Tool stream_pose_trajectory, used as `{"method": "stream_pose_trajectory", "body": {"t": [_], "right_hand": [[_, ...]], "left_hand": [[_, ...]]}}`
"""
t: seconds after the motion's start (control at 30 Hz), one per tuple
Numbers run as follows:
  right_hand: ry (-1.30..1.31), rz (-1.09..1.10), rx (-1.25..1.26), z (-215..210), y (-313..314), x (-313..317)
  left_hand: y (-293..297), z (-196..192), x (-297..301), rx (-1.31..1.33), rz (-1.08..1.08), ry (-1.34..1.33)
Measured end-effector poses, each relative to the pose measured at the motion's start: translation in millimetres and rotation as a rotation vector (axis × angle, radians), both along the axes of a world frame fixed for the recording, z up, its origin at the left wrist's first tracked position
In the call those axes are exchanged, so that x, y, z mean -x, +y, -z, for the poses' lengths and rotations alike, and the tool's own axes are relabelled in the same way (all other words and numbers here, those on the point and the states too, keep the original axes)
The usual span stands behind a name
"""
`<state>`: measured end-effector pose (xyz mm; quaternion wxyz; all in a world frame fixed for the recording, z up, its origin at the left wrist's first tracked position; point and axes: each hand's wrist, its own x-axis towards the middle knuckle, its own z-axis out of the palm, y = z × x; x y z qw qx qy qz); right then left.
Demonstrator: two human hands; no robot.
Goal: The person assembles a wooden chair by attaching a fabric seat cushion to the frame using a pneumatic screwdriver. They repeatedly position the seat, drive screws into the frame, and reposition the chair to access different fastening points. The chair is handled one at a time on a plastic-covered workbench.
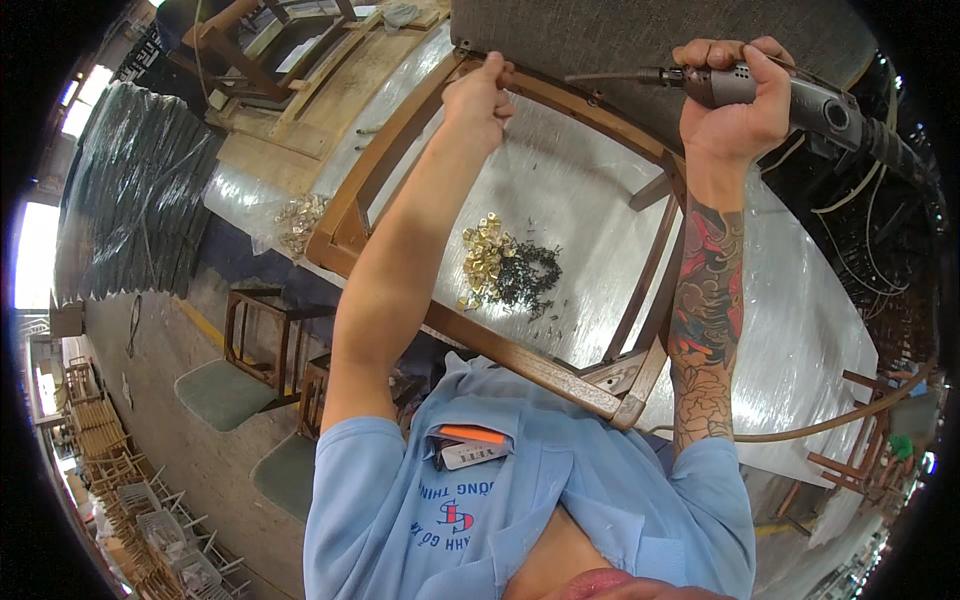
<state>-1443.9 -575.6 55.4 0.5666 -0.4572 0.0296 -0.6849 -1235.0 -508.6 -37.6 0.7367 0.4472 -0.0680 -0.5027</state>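
Note:
My right hand (745,105) is wrapped round a dark power screwdriver (722,86), whose long thin bit points left. With fingers closed, my left hand (480,98) is at the far rail of a brown wooden chair frame (385,165), near its far left corner. Whatever those fingers pinch, if anything, is hidden or too small to name. Against the far rail stands a grey upholstered panel (600,35). Inside the frame, a heap of brass-coloured metal pieces (483,255) lies beside a pile of dark screws (530,275) on the plastic-wrapped work surface (590,170).
A clear bag of small metal parts (298,222) lies outside the frame's left side. A hose (840,425) runs along the right. Wrapped stacked panels (130,190) stand at the left, with a green-seated chair (225,393) on the floor below.

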Motion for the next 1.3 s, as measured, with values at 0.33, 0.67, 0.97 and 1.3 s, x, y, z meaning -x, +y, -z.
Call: {"method": "stream_pose_trajectory", "body": {"t": [0.33,0.67,0.97,1.3], "right_hand": [[0.012,0.143,-0.029,0.4,-0.8,-2.4],[0.002,0.155,-0.061,-3.4,14.1,-11.4],[0.018,0.173,-0.037,-5.2,18.3,-16.5],[0.023,0.189,-0.056,-8.7,22.2,-16.4]], "left_hand": [[-2.1,-11.3,25.3,0.171,0.214,0.088],[-4.3,-1.8,23.2,0.127,0.346,0.061],[-1.5,-9.3,25.8,0.131,0.371,0.121],[3.2,-17.9,28.0,0.156,0.352,0.136]]}}
